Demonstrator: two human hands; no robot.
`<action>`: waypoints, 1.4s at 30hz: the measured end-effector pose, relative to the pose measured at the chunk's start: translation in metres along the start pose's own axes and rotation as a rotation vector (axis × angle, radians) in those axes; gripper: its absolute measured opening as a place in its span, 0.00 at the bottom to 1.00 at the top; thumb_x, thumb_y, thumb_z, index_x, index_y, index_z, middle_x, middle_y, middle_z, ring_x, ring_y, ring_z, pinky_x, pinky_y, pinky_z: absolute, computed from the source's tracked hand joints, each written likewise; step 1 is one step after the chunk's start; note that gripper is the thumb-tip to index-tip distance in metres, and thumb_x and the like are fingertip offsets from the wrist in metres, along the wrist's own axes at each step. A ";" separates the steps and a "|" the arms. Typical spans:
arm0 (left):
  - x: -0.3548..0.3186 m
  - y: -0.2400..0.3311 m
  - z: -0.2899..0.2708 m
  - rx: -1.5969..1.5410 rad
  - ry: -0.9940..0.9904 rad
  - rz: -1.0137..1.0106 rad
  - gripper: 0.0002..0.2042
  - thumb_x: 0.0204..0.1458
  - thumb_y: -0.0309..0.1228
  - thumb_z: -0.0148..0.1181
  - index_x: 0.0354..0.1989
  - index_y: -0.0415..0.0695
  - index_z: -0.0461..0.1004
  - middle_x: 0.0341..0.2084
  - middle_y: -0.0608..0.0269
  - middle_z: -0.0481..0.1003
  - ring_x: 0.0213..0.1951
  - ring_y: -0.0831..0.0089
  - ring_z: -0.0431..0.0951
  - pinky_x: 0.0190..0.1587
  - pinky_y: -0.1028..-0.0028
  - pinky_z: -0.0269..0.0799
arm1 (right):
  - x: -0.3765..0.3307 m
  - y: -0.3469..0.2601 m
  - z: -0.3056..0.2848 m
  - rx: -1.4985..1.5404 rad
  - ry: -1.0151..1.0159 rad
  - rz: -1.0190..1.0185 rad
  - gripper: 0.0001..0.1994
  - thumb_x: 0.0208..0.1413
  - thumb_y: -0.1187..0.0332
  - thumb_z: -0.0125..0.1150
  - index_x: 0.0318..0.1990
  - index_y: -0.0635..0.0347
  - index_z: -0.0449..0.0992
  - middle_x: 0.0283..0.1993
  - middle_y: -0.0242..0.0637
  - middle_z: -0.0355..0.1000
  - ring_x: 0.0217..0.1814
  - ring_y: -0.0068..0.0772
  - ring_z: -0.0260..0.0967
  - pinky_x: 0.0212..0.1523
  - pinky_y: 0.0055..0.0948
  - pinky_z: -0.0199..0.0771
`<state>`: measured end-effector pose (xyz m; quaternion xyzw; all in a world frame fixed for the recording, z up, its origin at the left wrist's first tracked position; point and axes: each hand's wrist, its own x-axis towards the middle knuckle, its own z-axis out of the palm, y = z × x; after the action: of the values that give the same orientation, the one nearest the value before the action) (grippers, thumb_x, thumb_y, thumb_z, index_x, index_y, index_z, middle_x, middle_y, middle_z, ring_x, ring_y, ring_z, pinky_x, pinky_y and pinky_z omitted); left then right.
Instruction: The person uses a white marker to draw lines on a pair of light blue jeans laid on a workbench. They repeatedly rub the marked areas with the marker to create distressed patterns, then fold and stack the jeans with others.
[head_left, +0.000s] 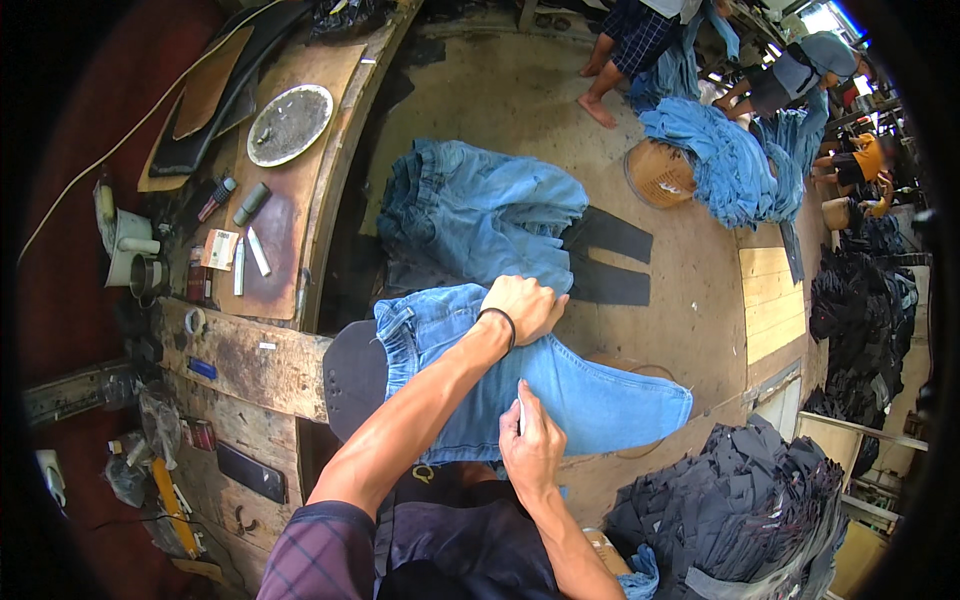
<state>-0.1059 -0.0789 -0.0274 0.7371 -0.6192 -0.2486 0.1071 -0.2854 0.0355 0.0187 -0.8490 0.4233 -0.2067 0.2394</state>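
Note:
Light blue denim trousers (625, 405) with an elastic waist lie over a dark rounded board (352, 375) in front of me, the waist to the left and a leg stretching right. My left hand (525, 308), with a black band at the wrist, is closed on the denim along its far edge. Closer to me, my right hand (533, 440) is closed round a slim white stick (521, 412), its tip near the cloth; whether it is chalk or a pen I cannot tell. Beyond my left hand lies a pile of blue jeans (490, 205) with dark trousers (615, 270) partly under it.
A wooden bench (250, 360) on the left bears a round grey dish (290, 125), white tubes (259, 251) and a phone (251, 473). A dark garment stack (735, 510) stands at the lower right. Farther off, people work near a blue denim heap (710, 155) on a basket (658, 175).

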 end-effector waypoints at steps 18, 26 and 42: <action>0.000 -0.001 0.003 -0.020 0.010 -0.035 0.27 0.69 0.49 0.48 0.28 0.43 0.87 0.30 0.44 0.85 0.36 0.46 0.87 0.43 0.52 0.82 | -0.051 -0.005 -0.021 0.055 -0.051 0.087 0.16 0.58 0.81 0.65 0.54 0.72 0.80 0.46 0.57 0.83 0.45 0.56 0.85 0.44 0.41 0.86; 0.000 0.000 0.000 -0.043 -0.032 -0.051 0.26 0.68 0.47 0.49 0.30 0.42 0.88 0.33 0.42 0.85 0.39 0.45 0.87 0.46 0.52 0.82 | -0.040 -0.002 -0.022 0.080 0.048 0.055 0.17 0.59 0.82 0.64 0.56 0.72 0.80 0.47 0.56 0.83 0.44 0.54 0.85 0.43 0.40 0.86; 0.000 -0.002 0.005 -0.048 0.001 -0.032 0.28 0.70 0.48 0.47 0.28 0.43 0.87 0.29 0.43 0.84 0.35 0.46 0.87 0.43 0.52 0.82 | -0.040 -0.003 -0.023 0.014 0.020 -0.012 0.19 0.57 0.81 0.65 0.57 0.72 0.80 0.41 0.52 0.84 0.37 0.49 0.85 0.37 0.39 0.85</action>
<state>-0.1062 -0.0773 -0.0324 0.7442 -0.6013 -0.2645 0.1211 -0.3186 0.0643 0.0325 -0.8477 0.4190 -0.2196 0.2401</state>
